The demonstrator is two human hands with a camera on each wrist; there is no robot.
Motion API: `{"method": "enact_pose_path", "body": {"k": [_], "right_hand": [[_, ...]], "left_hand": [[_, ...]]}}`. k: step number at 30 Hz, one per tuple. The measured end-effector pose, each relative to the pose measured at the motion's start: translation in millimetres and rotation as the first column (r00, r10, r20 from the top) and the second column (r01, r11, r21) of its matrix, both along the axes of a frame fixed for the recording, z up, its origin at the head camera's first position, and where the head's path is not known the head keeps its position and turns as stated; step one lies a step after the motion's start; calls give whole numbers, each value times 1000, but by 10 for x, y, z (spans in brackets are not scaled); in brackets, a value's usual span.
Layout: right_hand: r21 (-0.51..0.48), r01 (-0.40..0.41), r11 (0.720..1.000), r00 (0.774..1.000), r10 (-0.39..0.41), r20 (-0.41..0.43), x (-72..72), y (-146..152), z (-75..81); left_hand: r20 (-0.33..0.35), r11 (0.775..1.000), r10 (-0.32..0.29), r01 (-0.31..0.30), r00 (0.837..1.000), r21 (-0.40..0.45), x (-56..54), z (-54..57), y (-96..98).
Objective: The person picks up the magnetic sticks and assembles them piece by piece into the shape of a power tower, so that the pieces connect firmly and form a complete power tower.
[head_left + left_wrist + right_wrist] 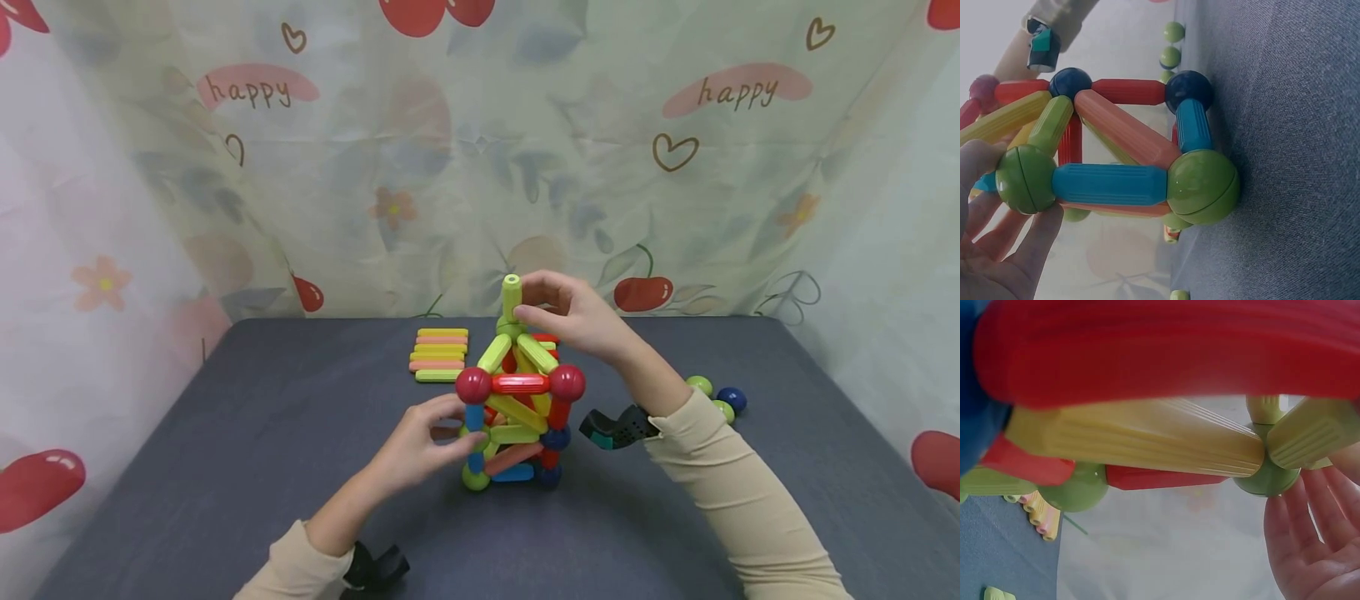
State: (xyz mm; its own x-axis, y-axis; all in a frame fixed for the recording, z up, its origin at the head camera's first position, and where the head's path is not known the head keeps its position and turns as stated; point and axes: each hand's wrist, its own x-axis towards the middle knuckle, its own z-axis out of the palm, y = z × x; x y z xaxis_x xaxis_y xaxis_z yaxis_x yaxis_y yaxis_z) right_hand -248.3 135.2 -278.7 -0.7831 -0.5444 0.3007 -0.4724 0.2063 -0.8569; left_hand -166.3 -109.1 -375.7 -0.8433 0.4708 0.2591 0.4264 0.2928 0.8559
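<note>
A tower of coloured magnetic rods and balls (520, 384) stands upright on the table. My left hand (420, 437) grips a green ball (1025, 179) halfway up its left side, thumb in front and fingers behind. On the tower's peak, an upright light-green rod (512, 298) rises from another green ball (510, 327). With thumb and fingers, my right hand (573, 315) pinches this rod from the right. Seen from the right wrist, the fingers (1310, 512) lie near the peak ball, and a red rod (1166, 353) hides part of the scene.
Behind the tower on the left lies a row of yellow, pink and green rods (438, 357). More rods (546, 340) show partly behind the peak. Loose green balls and a blue ball (731, 400) rest on the right. A printed curtain (480, 167) hangs beyond the table (300, 400).
</note>
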Motion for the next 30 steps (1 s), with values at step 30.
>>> {"method": "enact_pose_path", "body": {"k": [30], "right_hand": [[335,202,920,961,-252,115,-468,351,-905]], "left_hand": [[5,1000,7,-7,1000,16,12,-12,4]]}}
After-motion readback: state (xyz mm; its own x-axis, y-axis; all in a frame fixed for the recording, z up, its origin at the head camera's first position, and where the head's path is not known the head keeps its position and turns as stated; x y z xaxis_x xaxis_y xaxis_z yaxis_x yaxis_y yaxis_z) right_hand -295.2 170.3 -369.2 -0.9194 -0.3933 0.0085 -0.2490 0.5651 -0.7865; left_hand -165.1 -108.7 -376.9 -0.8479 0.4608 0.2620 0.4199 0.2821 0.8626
